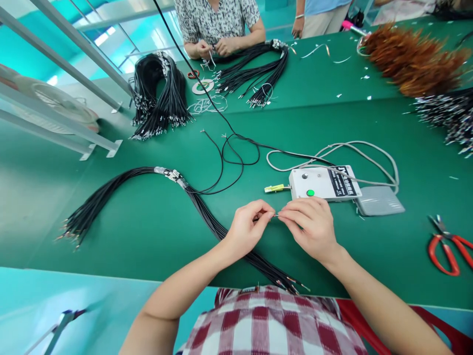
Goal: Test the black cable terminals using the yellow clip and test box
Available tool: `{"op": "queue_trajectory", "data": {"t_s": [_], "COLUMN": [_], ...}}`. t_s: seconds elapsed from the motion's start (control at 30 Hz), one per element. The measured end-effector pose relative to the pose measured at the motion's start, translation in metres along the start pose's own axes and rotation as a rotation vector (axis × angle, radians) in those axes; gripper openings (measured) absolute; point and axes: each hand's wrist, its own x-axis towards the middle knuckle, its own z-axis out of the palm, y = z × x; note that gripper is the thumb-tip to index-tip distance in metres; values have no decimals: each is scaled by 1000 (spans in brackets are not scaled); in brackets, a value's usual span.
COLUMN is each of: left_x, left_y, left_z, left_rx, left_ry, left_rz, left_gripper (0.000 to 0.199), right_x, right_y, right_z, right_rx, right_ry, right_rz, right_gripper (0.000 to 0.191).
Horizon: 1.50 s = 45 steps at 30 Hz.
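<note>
Green tabletop [148, 222] below, left hand [251, 226] and right hand [309, 227] pinch a thin wire end [276, 215] between closed fingertips, near the white box [321, 182]; short, steady grips close to the tip probably serve best.

At frame centre, the left hand [249, 227] and right hand [312, 227] meet, fingertips pinching a thin wire [276, 215]. A black cable bundle [201, 206] curves from the left, under the left forearm, to lower centre. Right of centre lies a white box [301, 185]; at the right edge, red-handled cutters [446, 236]. A co-worker [218, 22] sits top centre.
</note>
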Motion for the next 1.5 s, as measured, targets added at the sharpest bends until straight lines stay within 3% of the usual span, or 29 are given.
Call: {"op": "queue_trajectory", "data": {"t_s": [0.23,0.5,0.57,0.83,1.0,1.1,1.17,1.2,1.3,1.33,1.4,1.43,1.5], "left_x": [3,-1,-2,1,-2,5,22,34,70,78,82,77,55], "left_y": [1,-16,-19,-19,-20,-17,-12,-9,-1,1,0,-2,-8], "left_z": [1,-11,-14,-31,-32,-49,-81,-104,-174,-189,-195,-185,-145], "left_rx": [-177,-188,-153,84,59,-46,-122,-141,-160,-105,34,76,142], "left_ry": [-95,-170,-163,-58,9,6,106,215,697,782,818,773,581], "left_rz": [-87,-237,-240,-14,-68,-211,-221,-163,97,128,175,193,215], "left_gripper": [18,22,20,9,13,24,28,28,22,18,14,16,24], "right_x": [-5,-5,-4,0,-9,-22,-32,-37,-47,-48,-50,-51,-50], "right_y": [3,10,10,13,20,23,25,26,29,30,31,31,31], "right_z": [-4,-9,-9,-15,-18,-14,-10,-8,-3,-2,1,2,5], "right_rx": [25,13,7,-2,51,112,144,153,163,166,176,181,192], "right_ry": [-17,-29,-29,-2,75,35,-9,-24,-37,-33,-27,-25,-35], "right_rz": [54,66,54,8,57,48,32,26,28,35,50,55,57], "right_gripper": [7,8,8,12,12,14,16,18,20,20,19,18,18]}}
